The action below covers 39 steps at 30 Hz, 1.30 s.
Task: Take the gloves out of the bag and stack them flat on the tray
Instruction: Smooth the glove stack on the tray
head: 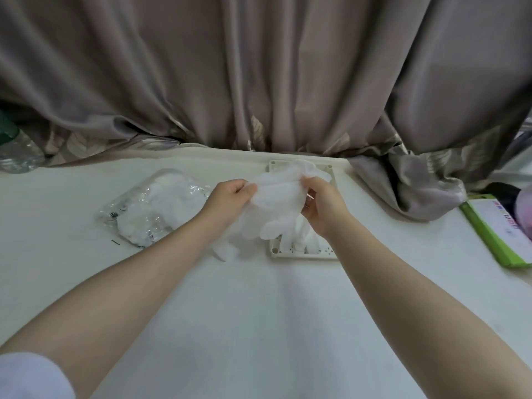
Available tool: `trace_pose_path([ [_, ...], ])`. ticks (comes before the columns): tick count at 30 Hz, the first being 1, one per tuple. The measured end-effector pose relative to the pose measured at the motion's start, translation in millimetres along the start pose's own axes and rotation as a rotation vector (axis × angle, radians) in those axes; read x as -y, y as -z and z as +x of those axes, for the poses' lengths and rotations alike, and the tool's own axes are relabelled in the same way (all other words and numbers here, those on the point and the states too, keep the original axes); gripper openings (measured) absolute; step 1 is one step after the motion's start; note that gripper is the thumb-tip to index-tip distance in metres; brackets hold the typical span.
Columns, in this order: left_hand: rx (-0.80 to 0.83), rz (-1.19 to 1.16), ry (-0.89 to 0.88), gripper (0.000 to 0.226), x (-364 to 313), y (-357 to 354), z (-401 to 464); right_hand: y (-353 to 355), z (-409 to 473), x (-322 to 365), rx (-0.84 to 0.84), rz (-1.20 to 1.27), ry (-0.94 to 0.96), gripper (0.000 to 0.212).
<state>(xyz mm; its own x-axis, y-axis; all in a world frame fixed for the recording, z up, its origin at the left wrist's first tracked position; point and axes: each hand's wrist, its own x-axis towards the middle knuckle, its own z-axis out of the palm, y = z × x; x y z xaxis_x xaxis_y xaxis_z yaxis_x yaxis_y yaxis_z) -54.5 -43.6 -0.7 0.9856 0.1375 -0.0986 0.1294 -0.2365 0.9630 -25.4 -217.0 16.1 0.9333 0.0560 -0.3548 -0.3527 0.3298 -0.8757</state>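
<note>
A thin translucent white glove (pixel 277 207) hangs between my two hands above the left part of the cream tray (pixel 275 252). My left hand (pixel 230 201) pinches its cuff edge on the left. My right hand (pixel 324 207) grips its other side. The glove's fingers point down toward me. More white gloves (pixel 299 244) lie on the tray beneath it, partly hidden by the held one. The clear plastic bag (pixel 155 208) lies to the left on the table with several white gloves still inside.
A grey curtain (pixel 259 82) hangs along the table's far edge and bunches at the right. A green-edged box (pixel 495 228) sits at the right. A clear plastic bottle (pixel 14 151) stands at the far left.
</note>
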Motion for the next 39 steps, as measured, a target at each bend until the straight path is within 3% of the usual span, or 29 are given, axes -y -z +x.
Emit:
trace_pose_path([
  [2,-0.104,0.084,-0.065,0.005,-4,-10,-1,8,-2,5,0.025,0.043,0.002,0.02],
  [3,-0.168,0.161,-0.145,0.015,-8,-17,-3,12,-3,7,0.049,0.062,0.013,0.018],
  [5,-0.168,0.204,-0.305,0.014,-19,-32,-7,20,-4,11,0.124,0.122,0.041,0.012],
  [7,0.03,0.032,-0.261,0.004,-34,-45,-17,23,-7,14,0.214,0.144,0.061,0.009],
  [9,0.196,-0.177,-0.14,0.012,-45,-62,-23,30,-11,20,0.3,0.09,0.102,0.004],
  [11,0.209,-0.305,-0.093,0.017,-50,-72,-23,36,-15,24,0.375,0.055,0.122,0.007],
  [14,0.209,-0.397,-0.053,0.016,-51,-85,-21,54,-18,34,0.496,0.005,0.091,0.032],
  [16,0.241,-0.363,-0.033,0.014,-48,-90,-16,63,-19,39,0.471,-0.134,0.108,0.03],
  [19,0.299,-0.311,0.039,0.013,-46,-101,-11,75,-16,42,0.243,-0.397,0.265,0.014],
  [22,0.32,-0.337,0.104,0.018,-42,-108,-4,85,-3,36,0.033,-0.446,0.365,0.012],
  [24,0.351,-0.463,0.16,0.023,-39,-110,0,96,9,31,-0.015,-0.44,0.299,0.021],
  [25,0.368,-0.535,0.195,0.026,-38,-110,3,102,15,29,0.036,-0.424,0.204,0.041],
  [27,0.399,-0.624,0.276,0.03,-35,-108,8,113,23,25,0.303,-0.346,-0.006,0.068],
  [29,0.394,-0.604,0.367,0.034,-32,-105,15,117,25,22,0.507,-0.217,-0.144,0.07],
  [32,0.346,-0.482,0.461,0.033,-25,-103,31,116,40,17,0.595,-0.153,-0.243,0.078],
  [34,0.324,-0.409,0.494,0.032,-18,-103,40,113,50,14,0.582,-0.214,-0.218,0.055],
  [36,0.313,-0.303,0.497,0.029,-10,-102,46,110,59,11,0.444,-0.284,-0.209,0.026],
  [39,0.363,-0.14,0.45,0.025,5,-100,57,109,78,2,0.291,-0.293,-0.219,0.017],
])
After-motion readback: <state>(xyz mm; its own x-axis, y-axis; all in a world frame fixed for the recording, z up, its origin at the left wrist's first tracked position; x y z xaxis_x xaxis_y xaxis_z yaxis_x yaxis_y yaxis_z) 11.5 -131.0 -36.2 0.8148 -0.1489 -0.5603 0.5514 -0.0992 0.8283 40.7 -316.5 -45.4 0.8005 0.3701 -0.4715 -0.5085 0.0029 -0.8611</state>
